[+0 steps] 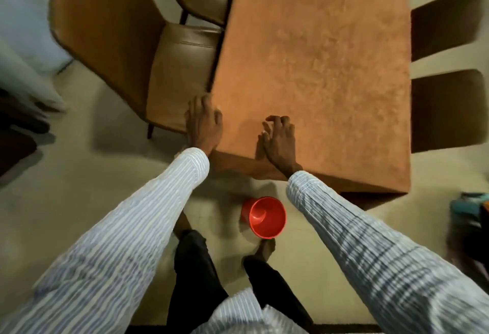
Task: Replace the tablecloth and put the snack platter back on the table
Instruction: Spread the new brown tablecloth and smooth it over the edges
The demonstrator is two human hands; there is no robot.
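Note:
An orange-brown tablecloth (317, 56) covers the whole table top and hangs over the near edge. My left hand (203, 124) lies on the table's near left corner, fingers curled over the cloth's edge there. My right hand (279, 139) rests on the cloth close to the near edge, fingers spread and slightly bent, holding nothing. Whether the left hand pinches the cloth or only presses on it is unclear. No snack platter is in view.
A red bucket (264, 217) stands on the floor by my feet, below the table's near edge. Two brown leather chairs (182, 69) stand at the table's left side, two dark chairs (447, 108) at its right. Pale floor lies around me.

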